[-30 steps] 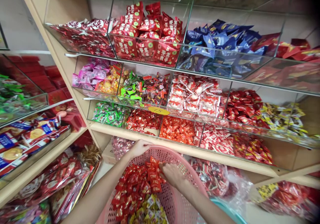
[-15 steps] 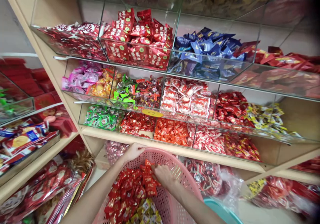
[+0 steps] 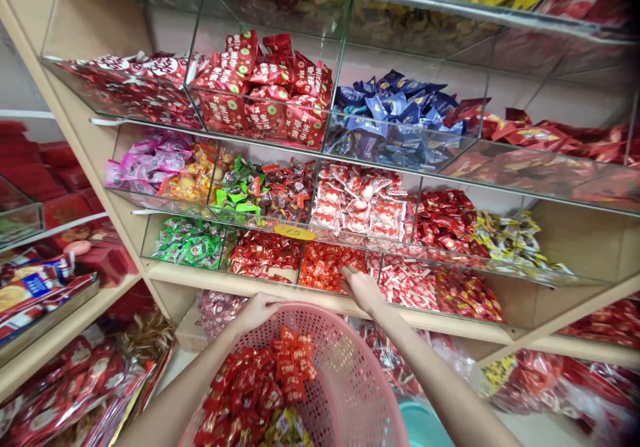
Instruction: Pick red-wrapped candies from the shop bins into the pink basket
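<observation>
My left hand [image 3: 259, 311] is closed over the far rim of a pink perforated plastic basket [image 3: 350, 367]. Inside the basket lie red-wrapped candies [image 3: 240, 384], a clump of brighter orange-red ones [image 3: 295, 360], and some yellow-wrapped candies [image 3: 285, 428]. My right hand [image 3: 364, 290] reaches over the lowest shelf's front edge, its loosely bent fingers at the orange-red candies [image 3: 325, 264] in their compartment. Nothing shows held in it, though its fingertips are partly hidden.
Clear dividers split the shelves into bins of wrapped sweets, among them green ones [image 3: 187, 242] and blue packets [image 3: 400, 104]. A yellow price tag [image 3: 295, 232] is fixed above the lowest row. Bagged candies [image 3: 565, 387] and a teal tub [image 3: 425, 424] stand low at right.
My right hand has moved up and right out of the basket to the orange-red candies on the shelf, leaving a clump of them behind in the basket. My left hand still holds the rim.
</observation>
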A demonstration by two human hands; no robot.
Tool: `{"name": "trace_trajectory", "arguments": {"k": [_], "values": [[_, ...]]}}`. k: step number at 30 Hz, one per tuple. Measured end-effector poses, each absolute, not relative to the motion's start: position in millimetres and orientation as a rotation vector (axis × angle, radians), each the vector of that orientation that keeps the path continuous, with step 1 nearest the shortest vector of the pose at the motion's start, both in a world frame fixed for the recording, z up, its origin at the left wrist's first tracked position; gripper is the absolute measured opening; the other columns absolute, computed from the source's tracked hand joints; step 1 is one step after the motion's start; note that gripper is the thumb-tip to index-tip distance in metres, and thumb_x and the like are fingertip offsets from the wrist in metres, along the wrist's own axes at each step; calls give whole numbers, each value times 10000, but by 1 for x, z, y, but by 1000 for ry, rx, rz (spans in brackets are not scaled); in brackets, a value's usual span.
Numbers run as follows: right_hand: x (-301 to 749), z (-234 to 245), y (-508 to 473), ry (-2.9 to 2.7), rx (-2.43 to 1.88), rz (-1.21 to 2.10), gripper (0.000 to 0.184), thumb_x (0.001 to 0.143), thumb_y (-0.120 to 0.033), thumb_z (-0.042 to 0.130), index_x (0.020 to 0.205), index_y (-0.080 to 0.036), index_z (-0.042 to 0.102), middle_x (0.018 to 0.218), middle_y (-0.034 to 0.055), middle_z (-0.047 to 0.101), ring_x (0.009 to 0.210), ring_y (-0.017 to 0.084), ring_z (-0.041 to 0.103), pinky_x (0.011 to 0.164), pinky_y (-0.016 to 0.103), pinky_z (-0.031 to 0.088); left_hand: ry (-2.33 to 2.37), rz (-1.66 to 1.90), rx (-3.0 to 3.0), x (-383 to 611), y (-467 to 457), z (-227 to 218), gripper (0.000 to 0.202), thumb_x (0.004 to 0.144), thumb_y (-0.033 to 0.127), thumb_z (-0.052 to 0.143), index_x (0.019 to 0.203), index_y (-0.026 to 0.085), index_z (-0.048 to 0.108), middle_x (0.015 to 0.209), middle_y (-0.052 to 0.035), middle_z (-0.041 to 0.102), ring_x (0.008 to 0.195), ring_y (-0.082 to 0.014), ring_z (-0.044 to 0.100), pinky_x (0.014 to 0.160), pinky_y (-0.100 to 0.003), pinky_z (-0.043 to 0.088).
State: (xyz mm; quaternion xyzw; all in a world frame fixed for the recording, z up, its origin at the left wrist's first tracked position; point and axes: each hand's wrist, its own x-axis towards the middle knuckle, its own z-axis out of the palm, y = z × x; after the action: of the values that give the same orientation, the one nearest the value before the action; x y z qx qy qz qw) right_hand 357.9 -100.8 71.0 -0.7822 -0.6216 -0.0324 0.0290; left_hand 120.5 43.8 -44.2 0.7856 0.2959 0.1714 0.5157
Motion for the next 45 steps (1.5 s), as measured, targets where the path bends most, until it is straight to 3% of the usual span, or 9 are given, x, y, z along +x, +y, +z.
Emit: {"name": "trace_trajectory", "arguments": {"k": [4, 8, 12, 22, 26, 32, 36, 40, 45], "values": [[381, 61, -87, -2057, -2540, -99, 383, 779, -36, 352, 1099, -203, 482, 1039, 116, 550, 810, 175, 604, 633, 244, 381, 711, 422, 1897, 120, 43, -41, 379, 737, 308, 489, 1050, 146, 628, 917, -41, 695, 750, -172, 630, 675, -274, 497], [387, 53, -76, -2131, -2533, -85, 408, 774, -18, 349, 1101, -211, 497, 1063, 123, 529, 848, 188, 604, 632, 249, 393, 687, 447, 1910, 118, 44, -41, 378, 736, 308, 485, 1045, 148, 633, 952, -46, 685, 763, -168, 626, 692, -266, 487], [388, 49, -70, -2135, -2543, -49, 401, 773, -19, 367, 1089, -218, 513, 1054, 118, 535, 859, 180, 601, 645, 244, 397, 693, 429, 1894, 118, 45, -43, 387, 737, 321, 484, 1048, 143, 632, 924, -50, 692, 624, -142, 611, 618, -253, 478], [384, 54, -79, -1978, -2359, -62, 252, 755, -133, 451, 995, -194, 500, 1052, 80, 492, 825, 144, 567, 640, 223, 376, 673, 442, 1933, 116, 48, -49, 403, 748, 371, 481, 1060, 164, 629, 797, -21, 703, 584, -130, 568, 574, -229, 449], [370, 67, -96, -1768, -2024, -24, 209, 756, -186, 455, 964, -192, 476, 987, 44, 499, 803, 128, 533, 678, 225, 384, 647, 466, 1939, 117, 50, -52, 385, 751, 360, 479, 1036, 160, 643, 860, -30, 701, 655, -146, 589, 627, -245, 464], [320, 57, -124, -1678, -1780, 250, 187, 772, -246, 452, 951, -194, 473, 812, 0, 549, 613, 102, 496, 597, 214, 380, 688, 423, 1881, 119, 45, -44, 378, 732, 327, 489, 1025, 145, 644, 969, -44, 680, 703, -155, 618, 658, -264, 488], [289, 26, -128, -1860, -1888, 340, 156, 762, -290, 492, 880, -190, 511, 811, 13, 585, 702, 129, 540, 634, 223, 384, 669, 462, 1921, 119, 42, -36, 371, 722, 335, 511, 1008, 147, 653, 1024, -48, 657, 864, -184, 611, 759, -278, 478], [268, 0, -121, -2096, -2066, 295, 157, 781, -256, 472, 906, -183, 533, 961, 69, 600, 829, 180, 582, 669, 256, 407, 682, 429, 1936, 118, 40, -34, 392, 737, 327, 488, 1060, 148, 621, 1003, -52, 665, 739, -169, 631, 708, -290, 490], [254, -12, -107, -2271, -2149, 162, 217, 801, -189, 437, 995, -173, 531, 1017, 96, 585, 868, 203, 600, 688, 286, 444, 659, 452, 1987, 117, 42, -39, 384, 750, 321, 475, 1064, 153, 616, 969, -41, 678, 785, -181, 630, 756, -306, 477]]}}
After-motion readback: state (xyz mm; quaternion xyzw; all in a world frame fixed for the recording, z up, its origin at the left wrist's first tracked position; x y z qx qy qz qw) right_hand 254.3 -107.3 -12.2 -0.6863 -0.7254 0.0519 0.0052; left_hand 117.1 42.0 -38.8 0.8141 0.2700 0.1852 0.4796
